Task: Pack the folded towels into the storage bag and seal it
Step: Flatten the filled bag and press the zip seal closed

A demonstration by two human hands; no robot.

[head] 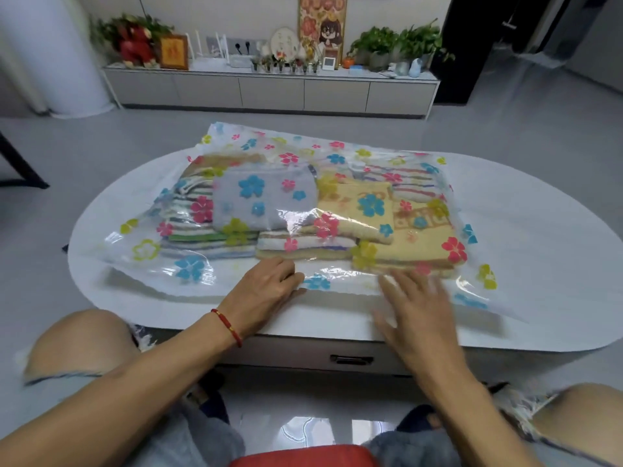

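**Sealing stage: both hands at the bag's near edge**

Fingers of the left hand lie nearly straight and flat, pressing down on the near edge of the storage bag; nothing is curled round or pinched. Right hand is blurred, fingers spread and extended over the same edge further to the right. It appears to be flat on or just above the plastic, but the blur prevents confirming contact.

Location of goods: the folded towels are all inside the clear flower-printed bag, which lies flat on the white oval table. A grey towel sits at centre, striped ones to the left and far right, yellow ones to the near right. None is seen outside the bag. The far end of the bag overhangs the table's far rim slightly.

Assessment: packing looks complete; the step in hand is judged to be closing the mouth along the near edge. Whether any part of the strip is already closed cannot be determined.

Recommendations for sound execution:
- Keep the towel stack clear of the closure strip; the yellow stack lies close to it.
- Press with flat fingertips, working from one point outward, so no gap remains.
- Hold one hand steady as anchor to stop the slippery film sliding on the table.
- Smooth wrinkles before pressing; folds in the film risk an incomplete seal.
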